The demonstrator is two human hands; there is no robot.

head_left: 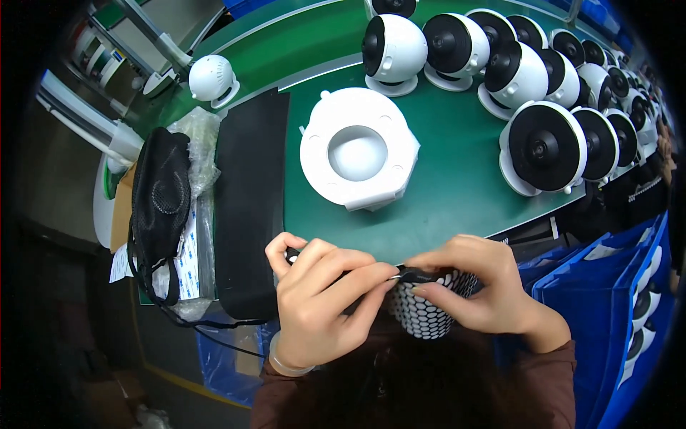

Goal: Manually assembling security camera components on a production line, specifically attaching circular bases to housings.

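Well, many round cameras (543, 146) look done on the tabletop (457, 204), but the small black thing (419, 276) pinched in the right hand (482, 289) doesn't yet, the left hand (318, 297) curled beside it, its hold unclear.

I have both brown-sleeved forearms (554, 382) angled in toward the near edge of the table (457, 207). My left hand (318, 300) shows its back, thumb and forefinger pinched at the tips and pointing right, the other fingers bent. My right hand (486, 279) slants in opposite, thumb stretched leftward beneath the forefinger in a pinch, just beside my left fingertips.
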